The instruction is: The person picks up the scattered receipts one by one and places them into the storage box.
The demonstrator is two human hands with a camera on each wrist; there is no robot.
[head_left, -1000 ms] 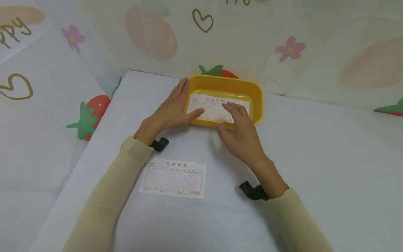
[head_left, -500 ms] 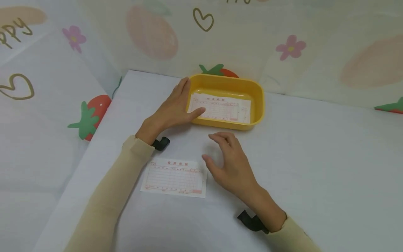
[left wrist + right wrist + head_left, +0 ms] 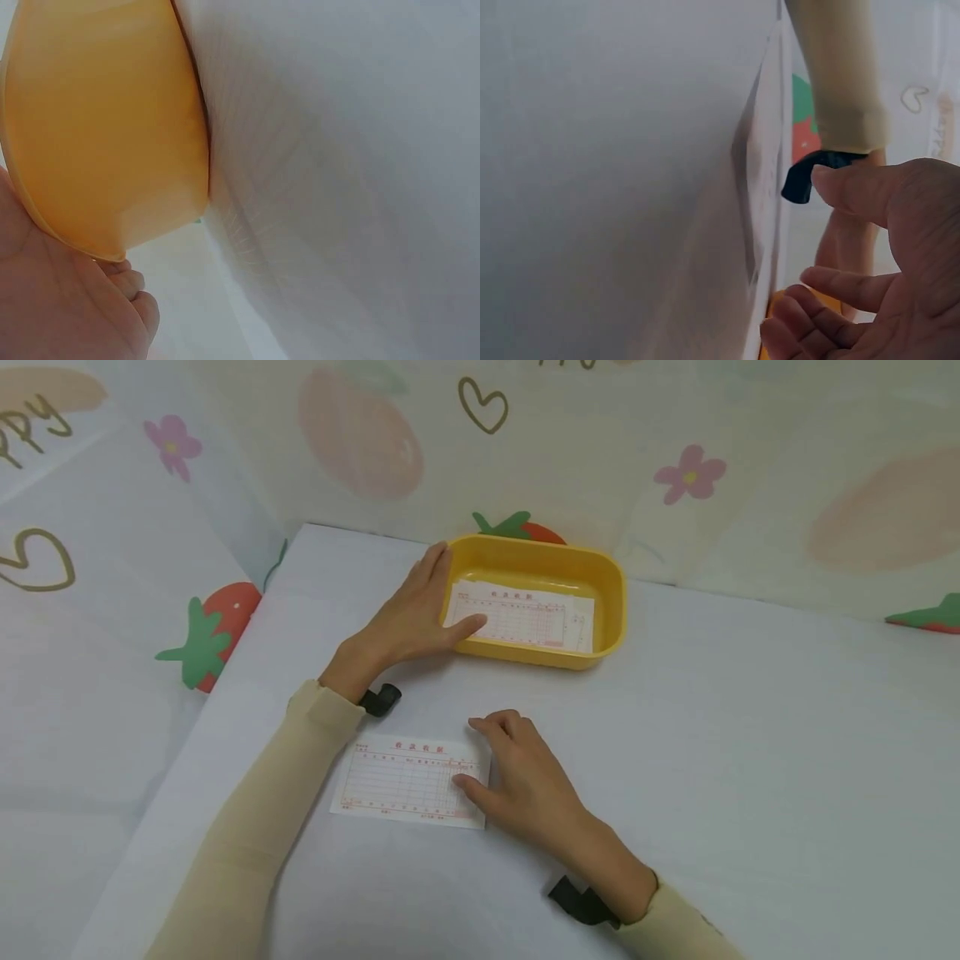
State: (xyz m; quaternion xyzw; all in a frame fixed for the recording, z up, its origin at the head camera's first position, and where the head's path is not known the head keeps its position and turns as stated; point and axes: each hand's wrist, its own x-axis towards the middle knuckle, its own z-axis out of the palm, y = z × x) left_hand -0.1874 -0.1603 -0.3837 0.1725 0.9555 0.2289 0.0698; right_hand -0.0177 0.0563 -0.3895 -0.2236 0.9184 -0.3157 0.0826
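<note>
My left hand (image 3: 402, 625) rests against the left end of a yellow plastic tray (image 3: 617, 610), fingers straight along the rim and thumb over its front edge. Printed receipt slips (image 3: 517, 617) lie inside the tray. In the left wrist view, the palm touches the rim of the tray (image 3: 105, 135). A single receipt slip (image 3: 401, 785) lies on the table nearer to me. Over its right edge hovers my right hand (image 3: 531, 781), thumb and fingers apart with nothing between them. In the right wrist view that slip (image 3: 759, 165) appears edge-on, its edge slightly raised.
White cloth covers the table (image 3: 750, 760). Behind the tray stands a backdrop (image 3: 600, 435) with strawberry, flower and heart prints, and a similar sheet (image 3: 90, 652) rises on the left. A dark wrist mount (image 3: 581, 902) juts from the right wrist.
My right hand has drawn back from above the tray toward me, then left to the loose slip. The left hand, the tray and the slip stay in place.
</note>
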